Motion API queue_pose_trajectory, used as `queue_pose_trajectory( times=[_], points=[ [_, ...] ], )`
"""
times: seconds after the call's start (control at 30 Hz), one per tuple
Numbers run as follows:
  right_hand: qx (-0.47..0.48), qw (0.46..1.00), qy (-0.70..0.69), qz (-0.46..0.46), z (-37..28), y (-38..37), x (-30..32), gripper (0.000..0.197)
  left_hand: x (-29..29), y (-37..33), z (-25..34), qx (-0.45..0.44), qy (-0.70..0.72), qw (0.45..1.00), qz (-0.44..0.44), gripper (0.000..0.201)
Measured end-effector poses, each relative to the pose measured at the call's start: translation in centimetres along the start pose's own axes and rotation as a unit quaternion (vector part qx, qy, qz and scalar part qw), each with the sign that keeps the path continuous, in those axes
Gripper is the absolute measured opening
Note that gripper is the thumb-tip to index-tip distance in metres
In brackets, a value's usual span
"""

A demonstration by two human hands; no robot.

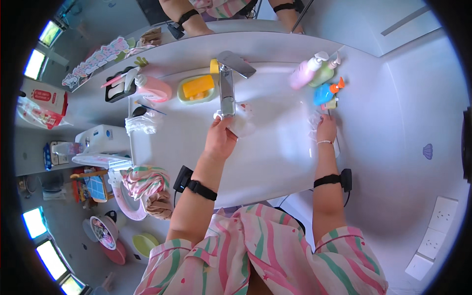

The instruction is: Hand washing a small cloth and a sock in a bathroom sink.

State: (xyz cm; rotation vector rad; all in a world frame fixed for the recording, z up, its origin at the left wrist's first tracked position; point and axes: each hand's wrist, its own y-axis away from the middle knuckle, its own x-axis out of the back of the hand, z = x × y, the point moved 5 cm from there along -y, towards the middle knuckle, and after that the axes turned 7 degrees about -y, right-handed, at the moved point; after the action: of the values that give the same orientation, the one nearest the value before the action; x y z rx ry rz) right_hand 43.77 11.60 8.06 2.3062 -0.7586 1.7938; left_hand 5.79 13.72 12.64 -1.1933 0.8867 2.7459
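Note:
My left hand (220,139) is closed under the spout of the chrome faucet (226,91), its fingers at the edge of a white thing with small red marks (243,120). The exact kind of that white thing is unclear. At the basin's right side, my right hand (326,129) is closed at a crumpled, whitish, see-through piece (313,123), which looks like thin plastic or wet cloth. Just beyond my right fingers is a blue pump bottle with an orange top (324,93). Beneath both hands lies the white washbasin (182,162).
A green dish (182,97) with a yellow-orange sponge (197,86) sits left of the faucet. Pink (307,73) and green (323,74) pump bottles stand at the back right. A pink bottle (155,88) and white cloth (141,124) lie along the left rim. The toilet (105,139) is farther left.

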Motion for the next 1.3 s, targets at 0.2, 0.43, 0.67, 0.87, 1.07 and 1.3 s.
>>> queue_pose_trajectory(
  times=[0.2,0.43,0.67,0.87,1.07,1.3],
  points=[
    [0.026,0.988,0.119,-0.098,0.5,-0.4,-1.0,0.026,0.2,-0.4,-0.3,-0.007,-0.004,1.0,-0.003,0.035],
    [0.011,0.995,0.0,-0.1,2.9,0.6,0.2,0.018,0.3,-1.1,-0.6,-0.002,0.0,1.0,0.006,0.034],
    [-0.014,0.993,-0.119,0.001,2.3,-1.9,1.2,0.018,1.2,-1.6,-0.3,-0.005,0.011,1.0,-0.013,0.033],
    [-0.115,0.966,-0.23,0.032,4.6,-2.2,-2.4,0.025,-0.8,-1.0,0.4,-0.005,0.009,0.999,-0.041,0.035],
    [0.07,0.986,-0.121,-0.09,2.8,6.1,0.3,0.052,1.1,-1.4,0.2,0.0,-0.009,0.999,-0.034,0.039],
    [0.157,0.935,-0.001,-0.317,3.3,19.9,3.7,0.072,0.0,-1.8,0.3,0.024,0.024,0.996,-0.082,0.04]
  ],
)
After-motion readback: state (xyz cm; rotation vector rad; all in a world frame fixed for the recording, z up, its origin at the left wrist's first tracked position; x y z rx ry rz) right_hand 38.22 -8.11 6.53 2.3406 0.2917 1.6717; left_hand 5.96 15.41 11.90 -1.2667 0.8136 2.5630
